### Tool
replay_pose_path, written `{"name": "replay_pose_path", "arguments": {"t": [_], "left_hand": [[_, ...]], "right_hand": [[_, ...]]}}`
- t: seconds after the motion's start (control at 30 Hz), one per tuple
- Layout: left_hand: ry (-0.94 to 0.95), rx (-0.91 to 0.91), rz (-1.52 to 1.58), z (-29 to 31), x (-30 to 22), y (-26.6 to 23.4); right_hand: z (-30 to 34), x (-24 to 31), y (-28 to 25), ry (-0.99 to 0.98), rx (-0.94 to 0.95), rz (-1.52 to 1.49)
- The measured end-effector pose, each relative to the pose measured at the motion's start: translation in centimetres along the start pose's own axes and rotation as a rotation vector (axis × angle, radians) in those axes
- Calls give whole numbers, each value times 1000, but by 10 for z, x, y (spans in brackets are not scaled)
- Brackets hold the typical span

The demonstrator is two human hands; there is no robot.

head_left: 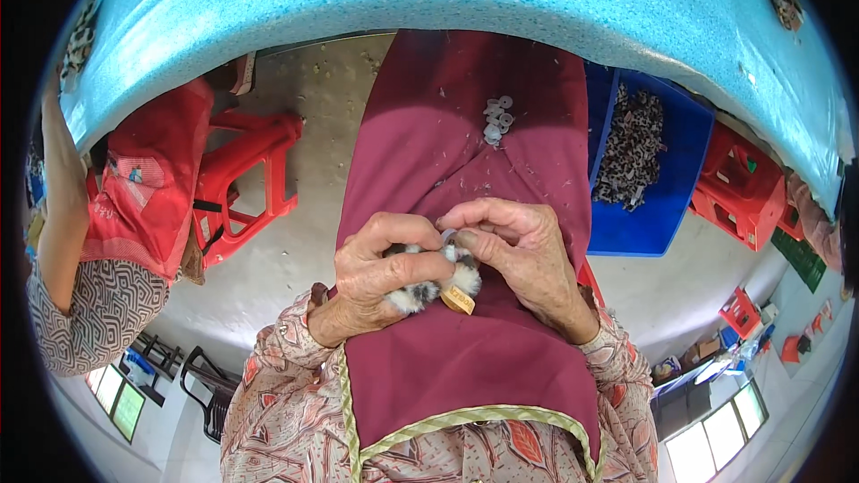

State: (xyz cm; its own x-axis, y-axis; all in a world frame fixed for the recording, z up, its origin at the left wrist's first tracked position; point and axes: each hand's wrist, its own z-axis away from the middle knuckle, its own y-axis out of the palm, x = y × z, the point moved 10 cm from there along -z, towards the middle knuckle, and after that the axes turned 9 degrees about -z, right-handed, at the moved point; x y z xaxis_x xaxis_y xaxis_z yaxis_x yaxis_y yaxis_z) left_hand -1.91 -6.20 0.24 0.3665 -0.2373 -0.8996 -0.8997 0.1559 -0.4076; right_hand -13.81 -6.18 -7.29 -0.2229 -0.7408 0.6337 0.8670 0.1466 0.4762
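My left hand (376, 266) is closed around a small furry black-and-white plush piece (415, 296) over my lap. A gold tag (458, 300) hangs from its lower side. My right hand (528, 255) pinches a small pale plastic piece (447, 235) against the plush's top, thumb and forefinger together. The fingers hide most of that piece, so its full shape cannot be made out. Several whitish plastic rings (497, 116) lie in a little heap on my maroon apron (465, 161), farther out than my hands.
A blue bin (684, 148) holding many small dark-and-white pieces (631, 148) stands to the right. The blue speckled table edge (447, 0) curves across the far side. Red stools (255, 170) flank me. At left sits another person in a red apron (148, 188), an arm toward the table.
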Motion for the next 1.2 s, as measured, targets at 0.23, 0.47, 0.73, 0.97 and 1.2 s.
{"name": "replay_pose_path", "arguments": {"t": [0.23,0.47,0.73,0.97,1.2], "left_hand": [[-40,-44,-23,0,3,1],[-85,-94,-24,-4,9,2],[-360,59,13,-13,30,16],[-471,80,-14,-7,39,19],[-257,114,-181,-14,24,28]], "right_hand": [[5,-2,-5,-14,-28,-77],[4,-7,-10,-18,-55,-137],[3,0,-22,-121,-74,-210],[9,0,-17,-36,-7,-151],[8,-7,-23,-15,-45,-99]]}}
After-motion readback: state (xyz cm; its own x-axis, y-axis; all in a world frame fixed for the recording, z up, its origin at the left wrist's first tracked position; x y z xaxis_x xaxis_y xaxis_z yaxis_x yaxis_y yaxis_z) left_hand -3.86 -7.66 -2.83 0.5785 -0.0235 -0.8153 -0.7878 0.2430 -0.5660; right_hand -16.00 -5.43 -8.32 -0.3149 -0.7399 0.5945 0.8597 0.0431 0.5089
